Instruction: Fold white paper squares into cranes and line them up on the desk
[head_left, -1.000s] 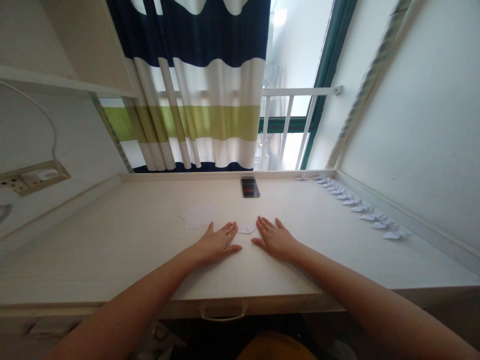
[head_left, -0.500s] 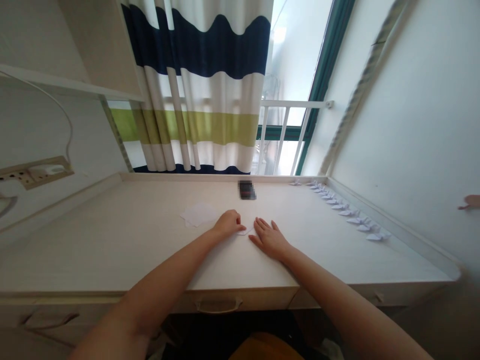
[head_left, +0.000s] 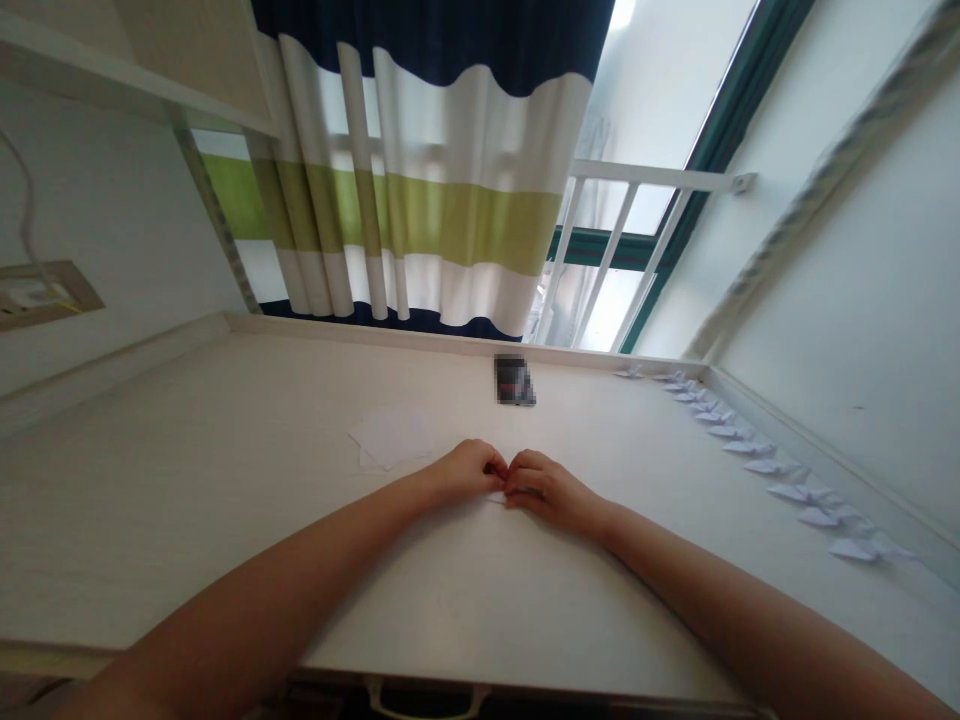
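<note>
My left hand (head_left: 474, 468) and my right hand (head_left: 546, 490) meet over the desk, fingers curled in and fingertips touching or nearly so. Between them they pinch a small folded piece of white paper (head_left: 496, 497); only a sliver shows below the fingers, the rest being hidden. To the left of my left hand lie loose white paper sheets (head_left: 394, 436), overlapping each other. Along the right side stands a row of several folded paper cranes (head_left: 750, 450).
A dark, pixelated box-like object (head_left: 514, 380) sits near the back edge of the white desk (head_left: 225, 480). Behind are a striped curtain (head_left: 450, 220) and a white railing (head_left: 652, 175). A drawer handle (head_left: 427, 700) shows at the front.
My right hand, flat with fingers stretched before, has curled and come in against my left hand at the paper. The whole view has tilted and moved closer to the desk.
</note>
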